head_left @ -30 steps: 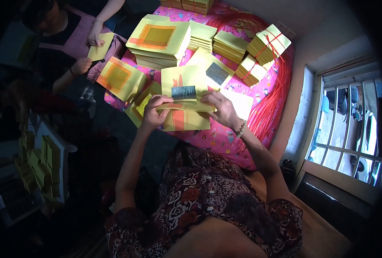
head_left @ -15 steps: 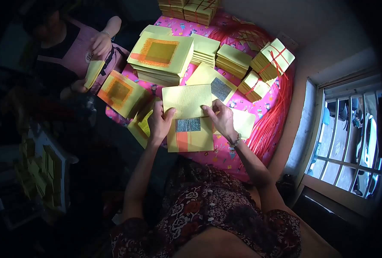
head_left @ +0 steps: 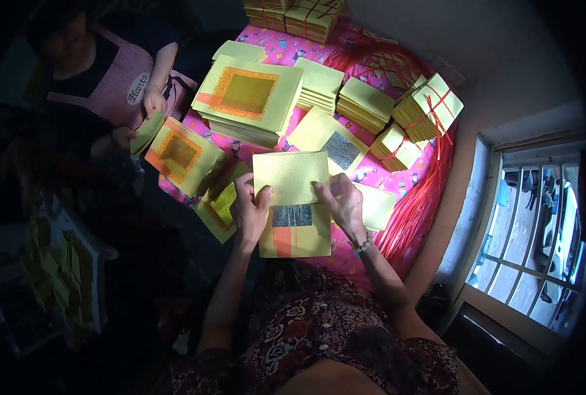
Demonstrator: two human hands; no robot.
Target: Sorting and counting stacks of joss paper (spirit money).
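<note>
Pink patterned cloth [head_left: 372, 172] covers the table, loaded with yellow paper. Biggest item: the tall stack with an orange-framed gold square [head_left: 249, 99] at the far side. Nearer, the yellow sheet with a silver patch [head_left: 293, 205] lies flat, long axis running away from the person, top half folded forward. Left hand [head_left: 249, 210] pinches its left edge, right hand [head_left: 341, 204] its right edge.

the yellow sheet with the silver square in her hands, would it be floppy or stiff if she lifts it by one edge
Probably floppy: the yellow sheet looks thin, its top part already folded over under the left hand and right hand. Likely very light, since similar sheets sit in thick tied bundles. It may slide easily off the pink cloth.
</note>
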